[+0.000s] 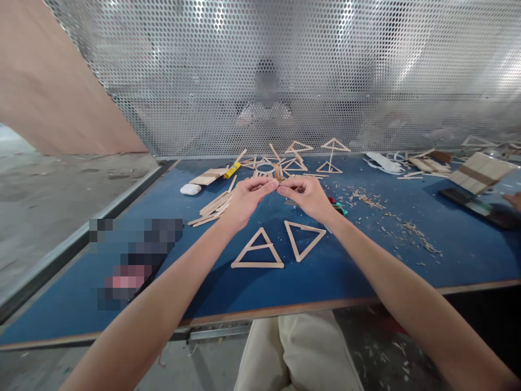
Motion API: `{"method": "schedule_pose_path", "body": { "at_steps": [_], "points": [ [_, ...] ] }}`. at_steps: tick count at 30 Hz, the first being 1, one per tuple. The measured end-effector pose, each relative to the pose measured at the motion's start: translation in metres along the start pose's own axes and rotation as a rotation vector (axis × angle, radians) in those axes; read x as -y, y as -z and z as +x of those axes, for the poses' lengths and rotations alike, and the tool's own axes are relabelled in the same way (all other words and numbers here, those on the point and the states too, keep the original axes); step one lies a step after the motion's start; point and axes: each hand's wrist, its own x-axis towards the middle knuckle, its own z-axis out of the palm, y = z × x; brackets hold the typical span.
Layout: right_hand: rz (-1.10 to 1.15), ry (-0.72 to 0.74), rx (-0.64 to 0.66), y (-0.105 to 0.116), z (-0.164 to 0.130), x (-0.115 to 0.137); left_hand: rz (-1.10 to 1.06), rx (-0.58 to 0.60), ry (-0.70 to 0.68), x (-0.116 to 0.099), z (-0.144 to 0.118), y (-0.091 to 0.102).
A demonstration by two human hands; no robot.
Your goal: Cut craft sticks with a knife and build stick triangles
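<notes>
My left hand [250, 200] and my right hand [308, 196] meet above the middle of the blue table, fingertips pinched together. Between them is something small and brownish, too small and too covered by the fingers to name. Below the hands lie two triangles of flat wooden craft sticks: the left triangle [258, 265] has a crossbar, and the right triangle [293, 242] has a short piece of stick inside one corner. Loose craft sticks [214, 207] lie beside my left hand. Partly hidden behind my right wrist is a red and green object [338, 207].
Stick triangles [329, 167] and a white ring [265, 168] stand at the back by the perforated metal panel [195, 108]. A yellow tube [232, 170], a stick bundle [208, 177] and a white oval object [190, 189] lie left. Wood scraps [415, 231] and a dark phone-like slab [468, 203] lie right.
</notes>
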Motion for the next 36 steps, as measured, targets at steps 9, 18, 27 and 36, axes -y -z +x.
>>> {"method": "schedule_pose_path", "body": {
  "at_steps": [9, 18, 27, 36],
  "points": [
    [-0.004, 0.012, 0.023, -0.002, 0.000, -0.001, -0.041, -0.019, 0.014, 0.003, 0.001, -0.001],
    [0.095, -0.040, 0.069, -0.006, 0.000, -0.001, -0.086, -0.009, -0.015, 0.002, 0.000, -0.004],
    [0.225, -0.095, 0.061, -0.007, 0.001, -0.004, -0.176, 0.004, -0.035, 0.001, 0.001, -0.003],
    [0.364, -0.219, 0.013, -0.012, 0.000, -0.001, -0.101, -0.088, -0.072, 0.006, 0.001, -0.004]
  ]
}}
